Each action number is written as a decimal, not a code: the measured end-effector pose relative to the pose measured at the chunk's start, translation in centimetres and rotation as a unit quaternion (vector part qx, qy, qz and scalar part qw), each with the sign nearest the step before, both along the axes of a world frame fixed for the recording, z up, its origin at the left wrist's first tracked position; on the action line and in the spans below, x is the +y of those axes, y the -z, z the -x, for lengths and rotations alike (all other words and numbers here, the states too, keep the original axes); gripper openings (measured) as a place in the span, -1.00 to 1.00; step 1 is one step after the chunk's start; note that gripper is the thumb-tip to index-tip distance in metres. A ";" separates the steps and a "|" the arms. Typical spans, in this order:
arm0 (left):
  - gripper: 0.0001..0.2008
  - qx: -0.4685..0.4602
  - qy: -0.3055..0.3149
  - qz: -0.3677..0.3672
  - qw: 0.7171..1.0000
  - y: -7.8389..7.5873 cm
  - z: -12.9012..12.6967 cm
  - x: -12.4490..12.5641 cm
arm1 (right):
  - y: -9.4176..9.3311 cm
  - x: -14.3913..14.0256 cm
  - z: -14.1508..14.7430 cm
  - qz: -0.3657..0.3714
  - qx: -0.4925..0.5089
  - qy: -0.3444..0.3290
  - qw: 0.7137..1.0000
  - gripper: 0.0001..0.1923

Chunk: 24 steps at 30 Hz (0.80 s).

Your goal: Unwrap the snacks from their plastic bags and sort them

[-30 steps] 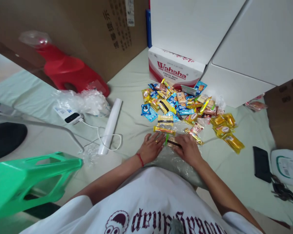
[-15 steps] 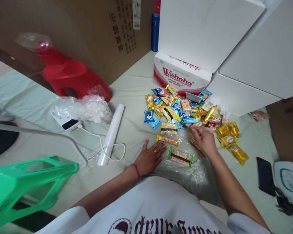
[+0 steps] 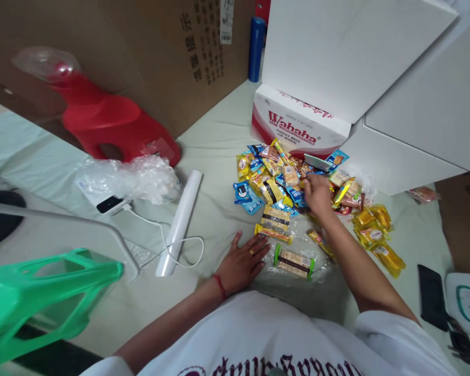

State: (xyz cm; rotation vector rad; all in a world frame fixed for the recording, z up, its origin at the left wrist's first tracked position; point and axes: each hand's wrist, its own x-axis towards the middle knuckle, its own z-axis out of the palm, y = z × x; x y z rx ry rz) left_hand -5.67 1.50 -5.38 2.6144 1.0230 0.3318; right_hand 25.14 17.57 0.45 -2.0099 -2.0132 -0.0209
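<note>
My left hand (image 3: pixel 242 262) lies flat with its fingers spread, the tips beside a slim yellow wrapped bar (image 3: pixel 274 233). My right hand (image 3: pixel 317 194) is in the heap of wrapped snacks (image 3: pixel 272 192), fingers curled down; whatever they pinch is hidden. Just left of those fingers is a biscuit in a clear wrapper (image 3: pixel 290 175). A yellow packet with a dark band (image 3: pixel 276 218) lies above the slim bar. Closer to my body, a green-ended wrapped bar (image 3: pixel 293 262) rests on a clear plastic sheet (image 3: pixel 284 279). Another yellow-wrapped bar (image 3: pixel 318 241) is partly under my right forearm.
Behind the heap stands a Wahaba carton (image 3: pixel 297 122). Several yellow packets (image 3: pixel 376 222) lie to the right, near a black phone (image 3: pixel 431 296). Leftward are a white roll (image 3: pixel 180 222), a cable (image 3: pixel 202 245), a red jug (image 3: pixel 117 125) and a green plastic stool (image 3: pixel 50 297).
My right hand has moved forward, from the heap's near edge deeper among the snacks. The left hand stays flat in about the same place. The view has shifted slightly.
</note>
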 end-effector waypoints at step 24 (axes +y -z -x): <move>-0.49 0.029 -0.005 0.006 1.000 -0.7 -0.3 0.1 | -9.7 1.0 -10.8 0.012 0.020 0.012 1.000 -0.51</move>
